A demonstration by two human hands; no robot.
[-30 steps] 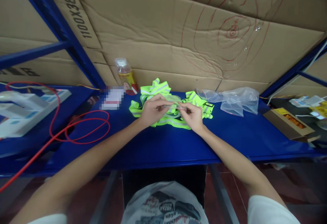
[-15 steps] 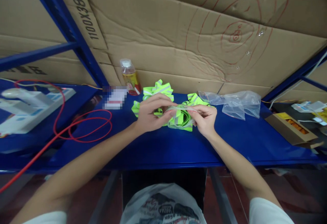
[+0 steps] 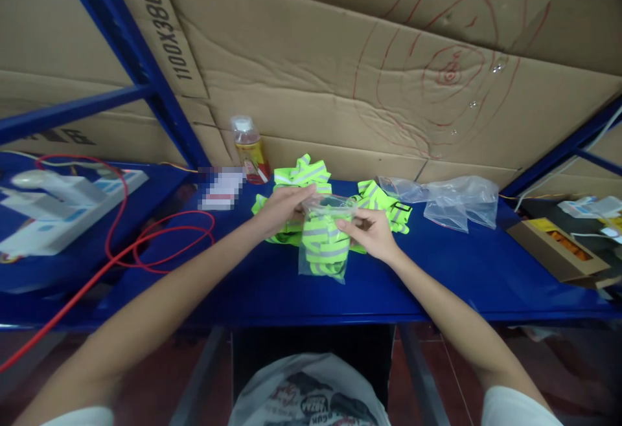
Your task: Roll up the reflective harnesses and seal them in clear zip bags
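Between my hands hangs a clear plastic zip bag [image 3: 324, 272], with a folded neon-yellow reflective strap [image 3: 326, 238] inside it. My left hand [image 3: 286, 209] is closed on the bag's upper left edge. On the other side, my right hand [image 3: 372, 230] pinches the upper right edge, its thumb lying against the front. The bag is upright and its top edge faces up. Behind my left hand lies a heap of neon straps with grey stripes [image 3: 304, 173]. More straps with a black buckle [image 3: 383, 204] lie just beyond my right hand.
Loose clear plastic bags [image 3: 459, 199] lie at the back right of the blue table [image 3: 437, 277]. A bottle [image 3: 250, 151] stands by the cardboard wall [image 3: 301, 102]. Red cable [image 3: 170, 267] curls at left; an open carton [image 3: 558, 248] sits at right. A plastic-lined bin [image 3: 311, 393] is below.
The bag has turned from lying nearly edge-on to hanging upright, its strap-filled front now facing me. Both hands have shifted to its upper sides and still hold it.
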